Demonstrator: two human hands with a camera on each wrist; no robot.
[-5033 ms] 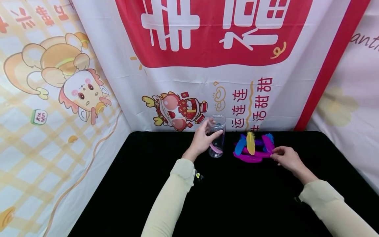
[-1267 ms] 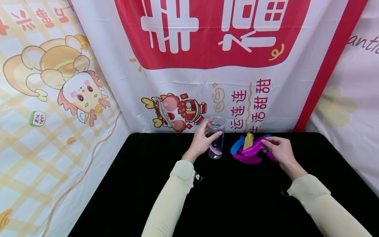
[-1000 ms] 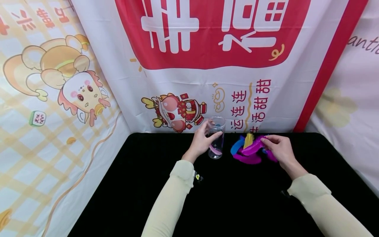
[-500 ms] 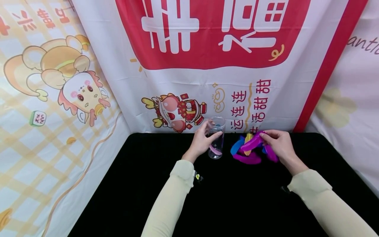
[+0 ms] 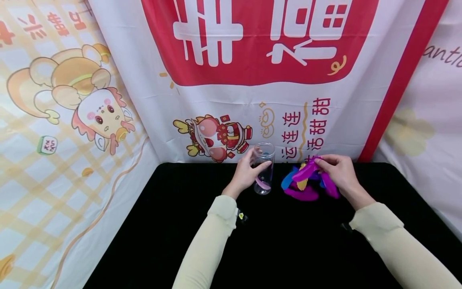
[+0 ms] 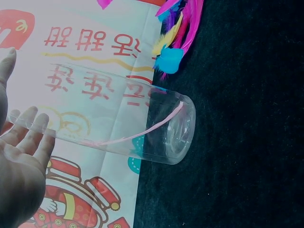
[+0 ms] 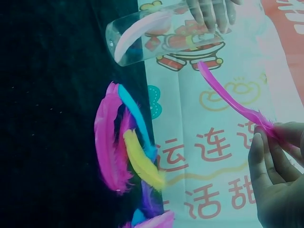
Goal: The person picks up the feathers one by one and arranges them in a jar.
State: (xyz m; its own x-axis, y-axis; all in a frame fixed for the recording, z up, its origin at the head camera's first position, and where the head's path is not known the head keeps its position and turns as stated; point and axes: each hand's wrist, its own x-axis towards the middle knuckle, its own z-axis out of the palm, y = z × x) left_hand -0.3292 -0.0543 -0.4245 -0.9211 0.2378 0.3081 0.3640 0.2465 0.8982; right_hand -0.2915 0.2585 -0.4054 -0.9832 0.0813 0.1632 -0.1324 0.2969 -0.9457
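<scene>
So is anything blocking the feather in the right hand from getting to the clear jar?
Nothing visible is: the right hand holds the magenta feather up, and only open space shows between it and the clear jar.

You have magenta, blue, yellow and purple feathers (image 5: 302, 185), one pale pink feather (image 7: 140, 32), a black desk (image 5: 288, 249), cream sleeves (image 5: 206, 237); yellow-checked cloth (image 5: 68, 160) at ten o'clock, red-and-white banner (image 5: 249, 72) at twelve.

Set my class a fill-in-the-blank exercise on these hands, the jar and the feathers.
1. The left hand grips the jar, and the feather inside is pale ____.
2. The right hand pinches a magenta ____.
3. In the head view, the yellow feather is to the jar's ____.
Missing words: pink; feather; right.
</scene>
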